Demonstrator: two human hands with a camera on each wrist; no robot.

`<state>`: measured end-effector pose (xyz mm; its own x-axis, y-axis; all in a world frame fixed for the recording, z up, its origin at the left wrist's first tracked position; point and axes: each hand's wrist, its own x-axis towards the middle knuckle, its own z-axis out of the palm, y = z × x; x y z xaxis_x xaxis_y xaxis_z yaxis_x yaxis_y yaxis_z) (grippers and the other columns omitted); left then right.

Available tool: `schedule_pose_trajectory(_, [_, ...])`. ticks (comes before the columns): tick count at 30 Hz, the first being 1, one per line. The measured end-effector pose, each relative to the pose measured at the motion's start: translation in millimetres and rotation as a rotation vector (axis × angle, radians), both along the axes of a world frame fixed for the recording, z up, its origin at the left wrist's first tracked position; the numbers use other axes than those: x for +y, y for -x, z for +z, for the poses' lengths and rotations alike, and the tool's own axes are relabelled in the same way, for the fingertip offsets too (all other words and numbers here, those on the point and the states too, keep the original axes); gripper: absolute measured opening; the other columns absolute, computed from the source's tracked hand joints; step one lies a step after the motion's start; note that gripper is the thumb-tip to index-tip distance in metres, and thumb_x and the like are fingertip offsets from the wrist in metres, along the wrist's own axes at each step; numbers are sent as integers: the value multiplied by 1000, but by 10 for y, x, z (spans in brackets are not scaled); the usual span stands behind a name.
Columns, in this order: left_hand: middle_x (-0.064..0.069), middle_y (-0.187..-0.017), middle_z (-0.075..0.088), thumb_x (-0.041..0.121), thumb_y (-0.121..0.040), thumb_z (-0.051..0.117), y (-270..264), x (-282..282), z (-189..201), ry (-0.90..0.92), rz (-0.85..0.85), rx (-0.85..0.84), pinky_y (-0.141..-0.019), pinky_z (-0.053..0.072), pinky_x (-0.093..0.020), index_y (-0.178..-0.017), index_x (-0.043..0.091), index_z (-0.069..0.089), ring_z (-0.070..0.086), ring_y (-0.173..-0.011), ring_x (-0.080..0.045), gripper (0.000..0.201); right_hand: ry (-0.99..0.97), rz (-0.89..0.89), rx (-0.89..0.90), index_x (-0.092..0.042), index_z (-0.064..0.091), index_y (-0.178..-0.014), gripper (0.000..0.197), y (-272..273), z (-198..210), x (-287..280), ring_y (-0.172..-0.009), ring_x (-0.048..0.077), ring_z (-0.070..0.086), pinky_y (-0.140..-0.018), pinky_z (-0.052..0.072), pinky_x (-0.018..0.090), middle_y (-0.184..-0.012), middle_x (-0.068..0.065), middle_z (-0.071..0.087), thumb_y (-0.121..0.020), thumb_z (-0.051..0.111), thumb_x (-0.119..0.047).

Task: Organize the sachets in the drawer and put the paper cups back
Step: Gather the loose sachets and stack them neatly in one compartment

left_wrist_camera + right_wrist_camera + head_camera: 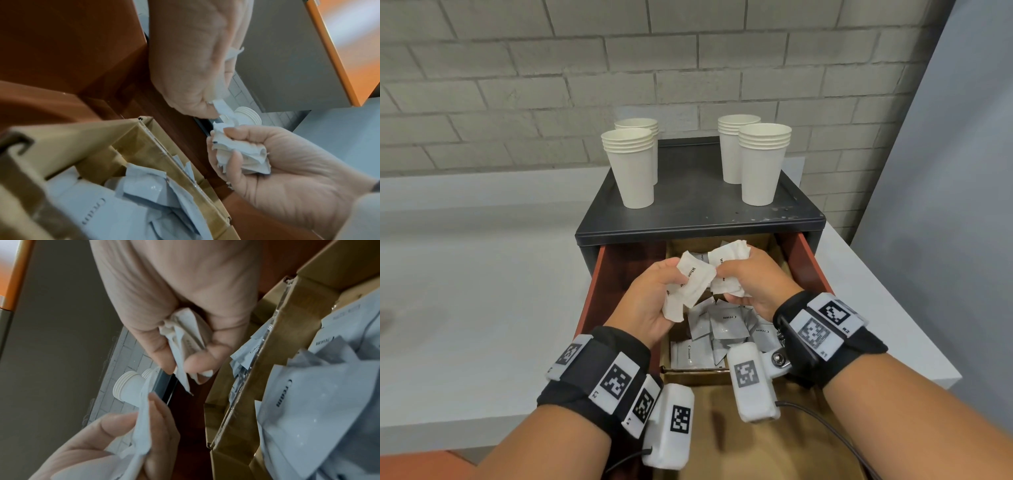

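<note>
Both hands' fingers (674, 267) clutch white sachets (697, 282) w/ print half-hidden, over drawer (594, 291).

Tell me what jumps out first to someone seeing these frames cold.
Both hands meet over the open drawer: the left hand grips a bunch of white sachets and the right hand grips another crumpled bunch. Below them, grey cream sachets lie jumbled in a cardboard compartment. Four stacks of paper cups stand on the black cabinet top behind.
</note>
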<state>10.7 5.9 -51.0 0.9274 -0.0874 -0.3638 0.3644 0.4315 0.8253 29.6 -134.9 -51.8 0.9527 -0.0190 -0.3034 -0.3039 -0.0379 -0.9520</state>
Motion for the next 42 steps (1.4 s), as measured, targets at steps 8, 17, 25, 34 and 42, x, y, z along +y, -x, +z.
schedule_pose_trajectory(8, [-10,-92,66,-5,-90,52,6,-9,9,35,-42,24,-62,58,-29,-89,10,59,66,-84,-24,17,-93,46,34,-17,55,-117,25,30,-27,29,-86,18,62,-51,50,23,-105,7,66,-92,55,-16])
schedule_pose_trajectory(17, [-6,-76,73,17,-86,65,-32,33,-84,-97,-124,132,-42,43,-13,-94,11,62,67,-59,-10,10,-106,202,-5,-18,61,-101,26,83,-42,67,-74,11,64,-59,53,23,-85,1,68,-85,62,-37])
schedule_pose_trajectory(25, [-15,-106,62,12,-90,32,-50,37,-11,4,-30,106,-46,38,-20,-109,4,61,47,-64,-14,35,-105,102,6,-16,55,-111,26,32,-51,29,-76,13,63,-53,52,22,-89,3,66,-87,63,-12])
schedule_pose_trajectory(34, [-9,-104,56,-22,-85,33,-80,-18,-54,-20,-23,18,-67,55,-30,-103,15,55,57,-94,-23,46,-120,52,29,-12,53,-121,35,-2,-51,20,-86,20,65,-45,51,21,-109,12,67,-87,61,-10])
schedule_pose_trajectory(42, [-14,-106,65,-18,-82,51,-52,14,-104,-139,-90,-71,-61,60,-25,-105,10,57,67,-88,-23,37,-56,224,17,-14,55,-112,30,50,-17,4,-80,15,65,-66,54,25,-95,7,66,-84,66,-12])
